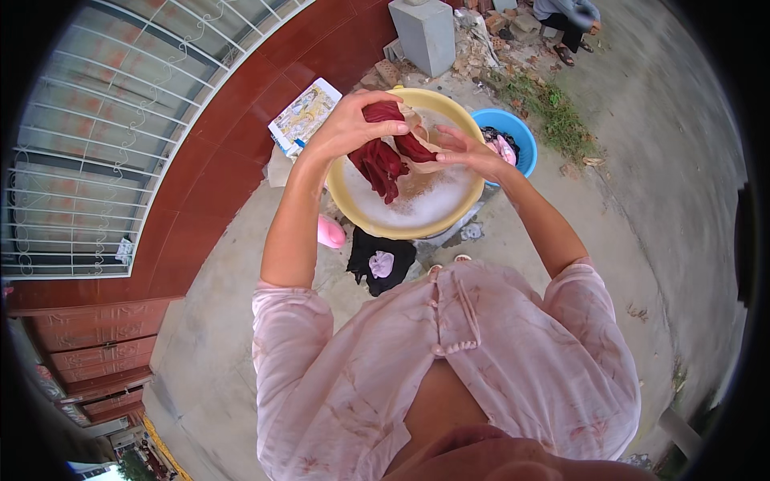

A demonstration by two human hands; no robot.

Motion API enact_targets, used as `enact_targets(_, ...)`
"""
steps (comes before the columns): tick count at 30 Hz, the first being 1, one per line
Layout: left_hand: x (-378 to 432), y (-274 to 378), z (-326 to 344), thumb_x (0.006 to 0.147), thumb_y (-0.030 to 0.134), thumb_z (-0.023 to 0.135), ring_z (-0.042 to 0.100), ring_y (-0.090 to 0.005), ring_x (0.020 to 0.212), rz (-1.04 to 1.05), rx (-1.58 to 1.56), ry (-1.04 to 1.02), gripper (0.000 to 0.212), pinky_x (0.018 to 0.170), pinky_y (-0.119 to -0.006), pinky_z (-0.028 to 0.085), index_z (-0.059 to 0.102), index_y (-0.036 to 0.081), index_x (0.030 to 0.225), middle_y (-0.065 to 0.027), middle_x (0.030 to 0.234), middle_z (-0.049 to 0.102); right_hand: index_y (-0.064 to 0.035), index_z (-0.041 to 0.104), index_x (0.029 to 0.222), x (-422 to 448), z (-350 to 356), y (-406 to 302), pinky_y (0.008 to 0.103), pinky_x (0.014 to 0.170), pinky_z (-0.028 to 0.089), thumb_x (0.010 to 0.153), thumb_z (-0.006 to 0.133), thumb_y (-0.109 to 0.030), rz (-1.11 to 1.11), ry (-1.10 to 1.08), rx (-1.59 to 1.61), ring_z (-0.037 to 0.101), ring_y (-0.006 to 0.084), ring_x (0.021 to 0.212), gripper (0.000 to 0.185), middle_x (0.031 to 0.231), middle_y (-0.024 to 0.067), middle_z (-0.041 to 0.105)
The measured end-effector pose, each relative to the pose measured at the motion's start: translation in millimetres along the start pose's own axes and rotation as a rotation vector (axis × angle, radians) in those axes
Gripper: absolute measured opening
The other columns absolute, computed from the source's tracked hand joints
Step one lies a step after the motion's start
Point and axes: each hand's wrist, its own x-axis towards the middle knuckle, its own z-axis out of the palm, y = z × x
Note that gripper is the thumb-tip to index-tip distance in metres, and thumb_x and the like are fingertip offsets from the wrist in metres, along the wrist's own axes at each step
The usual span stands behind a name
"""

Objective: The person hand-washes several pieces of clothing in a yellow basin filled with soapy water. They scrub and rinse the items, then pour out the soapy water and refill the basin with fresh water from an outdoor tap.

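Observation:
A dark red cloth garment with a beige part (380, 162) hangs between my two hands over a yellow plastic basin (385, 230). My left hand (361, 123) grips its upper part with the thumb in front. My right hand (472, 150) pinches the garment's right edge between thumb and fingers. Below, sudsy water (433, 195) fills much of the basin. A blue plastic basin (527, 135) with pink and dark cloth stands to the right, partly behind the yellow one. On the concrete nearer me lies a black cloth (397, 281) with a small lilac cloth (381, 264) on top.
A pink plastic object (331, 231) is left of the yellow basin. Beside the red tiled wall (240, 120) stands a printed box (307, 111). Beyond are a grey block (424, 39), bricks (388, 72) and weeds (553, 111). A seated person (568, 18) is at the top right.

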Motion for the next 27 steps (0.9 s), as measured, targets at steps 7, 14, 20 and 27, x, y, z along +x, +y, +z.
enact_targets(7, 12, 8, -1, 0.08, 0.023, 0.082, 0.065, -0.018, 0.097, 0.037, -0.133, 0.077, 0.046, 0.088, -0.03, 0.052, 0.067, 0.001, 0.119, -0.0084, 0.106, 0.068, -0.011, 0.013, 0.159, 15, 38, -101, 0.0395, 0.118, 0.028, 0.075, 0.083, -0.047, -0.362, -0.238, -0.102, 0.036, 0.0265, 0.143, 0.115, 0.153, 0.018, 0.038)
enact_targets(14, 42, -49, 56, 0.084, 0.023, 0.08, 0.063, -0.0125, 0.08, -0.233, -0.74, 0.741, 0.034, 0.072, -0.027, 0.051, 0.07, -0.003, 0.103, -0.0085, 0.096, 0.069, -0.0036, 0.044, 0.14, 39, 101, -71, 0.035, 0.095, 0.049, 0.076, 0.085, -0.024, -0.267, -0.064, 0.339, 0.06, 0.0188, 0.111, 0.078, 0.124, 0.0085, 0.06)
enact_targets(20, 25, -98, 36, 0.091, 0.056, 0.064, 0.051, -0.0248, 0.126, -0.236, -0.509, 0.3, 0.07, 0.105, -0.042, 0.042, 0.052, 0.008, 0.14, -0.0145, 0.135, 0.055, -0.0048, 0.054, 0.116, 58, 62, -29, 0.0316, 0.073, 0.053, 0.082, 0.075, -0.016, 0.001, -0.15, 0.501, 0.062, 0.0158, 0.075, 0.042, 0.088, 0.0052, 0.063)
enact_targets(27, 30, -129, 57, 0.077, 0.073, 0.064, 0.036, -0.0363, 0.142, 0.215, -1.297, -0.124, 0.107, 0.113, -0.057, 0.036, 0.019, 0.021, 0.159, -0.0219, 0.158, 0.028, -0.0041, 0.055, 0.102, 48, 84, -57, 0.0311, 0.063, 0.044, 0.09, 0.061, -0.026, 0.094, -0.563, 0.996, 0.044, 0.0102, 0.055, 0.025, 0.068, 0.0004, 0.048)
